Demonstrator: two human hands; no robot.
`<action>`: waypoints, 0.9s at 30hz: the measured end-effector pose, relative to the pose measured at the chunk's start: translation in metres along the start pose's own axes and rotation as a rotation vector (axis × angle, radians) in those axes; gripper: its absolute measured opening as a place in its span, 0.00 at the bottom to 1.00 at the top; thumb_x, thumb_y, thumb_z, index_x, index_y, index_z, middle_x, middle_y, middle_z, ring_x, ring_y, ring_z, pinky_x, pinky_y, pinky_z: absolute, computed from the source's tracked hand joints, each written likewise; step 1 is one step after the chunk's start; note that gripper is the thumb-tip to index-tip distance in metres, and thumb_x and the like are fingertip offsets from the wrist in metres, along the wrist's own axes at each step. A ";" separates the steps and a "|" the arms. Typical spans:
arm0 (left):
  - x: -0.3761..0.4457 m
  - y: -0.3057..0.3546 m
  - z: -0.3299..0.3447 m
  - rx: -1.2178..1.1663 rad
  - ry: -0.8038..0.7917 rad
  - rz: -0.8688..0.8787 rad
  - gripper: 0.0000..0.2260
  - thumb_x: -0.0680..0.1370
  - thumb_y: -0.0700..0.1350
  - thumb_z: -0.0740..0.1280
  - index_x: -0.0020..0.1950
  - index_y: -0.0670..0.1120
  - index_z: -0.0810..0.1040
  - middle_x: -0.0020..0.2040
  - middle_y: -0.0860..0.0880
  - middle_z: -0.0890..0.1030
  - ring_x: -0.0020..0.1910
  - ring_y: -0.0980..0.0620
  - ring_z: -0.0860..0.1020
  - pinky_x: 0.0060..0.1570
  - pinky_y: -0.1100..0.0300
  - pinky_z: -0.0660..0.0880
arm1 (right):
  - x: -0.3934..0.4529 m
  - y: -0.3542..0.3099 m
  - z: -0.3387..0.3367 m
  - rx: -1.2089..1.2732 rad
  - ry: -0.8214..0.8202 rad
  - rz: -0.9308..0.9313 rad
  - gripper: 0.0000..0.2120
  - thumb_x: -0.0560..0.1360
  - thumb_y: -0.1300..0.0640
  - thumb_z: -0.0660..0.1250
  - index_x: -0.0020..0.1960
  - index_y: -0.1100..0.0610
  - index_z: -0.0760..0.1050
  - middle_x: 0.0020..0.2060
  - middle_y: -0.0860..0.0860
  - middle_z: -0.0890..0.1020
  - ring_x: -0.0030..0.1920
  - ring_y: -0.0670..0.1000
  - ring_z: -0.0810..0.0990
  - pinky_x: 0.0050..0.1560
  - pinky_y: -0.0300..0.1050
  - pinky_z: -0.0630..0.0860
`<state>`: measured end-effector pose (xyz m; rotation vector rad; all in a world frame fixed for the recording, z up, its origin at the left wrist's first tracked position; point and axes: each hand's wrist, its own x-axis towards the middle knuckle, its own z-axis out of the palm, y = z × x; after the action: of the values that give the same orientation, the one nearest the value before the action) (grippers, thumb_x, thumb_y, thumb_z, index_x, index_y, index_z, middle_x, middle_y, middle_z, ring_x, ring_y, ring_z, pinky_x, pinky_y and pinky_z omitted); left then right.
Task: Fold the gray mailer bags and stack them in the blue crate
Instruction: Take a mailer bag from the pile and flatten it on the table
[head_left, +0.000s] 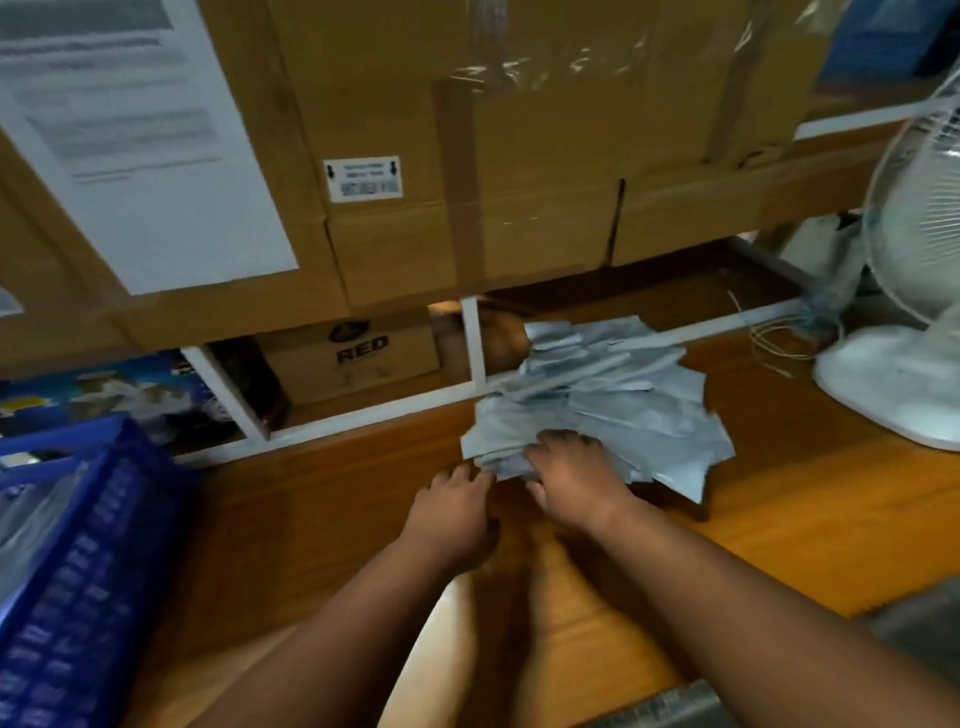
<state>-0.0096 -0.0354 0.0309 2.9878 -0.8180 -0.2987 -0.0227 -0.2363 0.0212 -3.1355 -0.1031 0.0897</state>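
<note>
— Reaching forward over the wooden floor (779, 519), both arms end at a loose heap of gray mailer bags (613, 384). Where does that heap sit?

— On the floor, right of the middle, its far edge up against the white frame (363, 415) under the stacked cardboard boxes (467, 182).

— And the right hand (569, 475)?

— It lies on the near edge of the heap, palm down, fingers bent over the top bags and the thumb tucked at the edge below. It is grasping a bunch of them.

— The left hand (452, 501)?

— Just beside the heap's near left corner, fingertips touching the bags there. The picture is blurred, so I cannot tell if it pinches a bag or only rests against it.

— The blue crate (78, 545)?

— At the far left, well apart from the heap, with something pale and shiny inside it that I cannot make out.

— Anything else around?

— A white fan (904, 338) stands on the floor at the right, near the heap, with thin wires beside its base. A printed sheet (135, 135) is stuck on the left box.
</note>
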 end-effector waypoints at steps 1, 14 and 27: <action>0.009 0.007 0.001 -0.017 0.014 0.003 0.29 0.80 0.58 0.68 0.79 0.54 0.65 0.74 0.46 0.71 0.70 0.40 0.72 0.65 0.43 0.76 | 0.001 0.016 0.003 0.002 0.011 0.038 0.24 0.80 0.42 0.65 0.73 0.48 0.73 0.72 0.55 0.73 0.70 0.61 0.73 0.68 0.59 0.73; 0.123 0.021 0.006 0.127 0.054 -0.274 0.16 0.82 0.47 0.66 0.70 0.50 0.74 0.64 0.45 0.79 0.59 0.42 0.79 0.58 0.45 0.79 | 0.066 0.085 0.031 -0.046 0.045 -0.042 0.17 0.82 0.55 0.61 0.69 0.48 0.74 0.69 0.54 0.73 0.68 0.61 0.71 0.66 0.59 0.68; -0.004 -0.032 0.039 0.095 0.379 -0.202 0.12 0.78 0.44 0.68 0.61 0.50 0.81 0.54 0.50 0.82 0.50 0.46 0.78 0.50 0.50 0.77 | 0.009 0.034 0.041 0.139 0.421 -0.368 0.14 0.78 0.51 0.67 0.61 0.51 0.84 0.69 0.55 0.81 0.70 0.62 0.75 0.73 0.63 0.68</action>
<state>-0.0044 -0.0051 -0.0091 3.0672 -0.5057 0.3053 -0.0138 -0.2698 -0.0199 -2.8612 -0.6287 -0.5325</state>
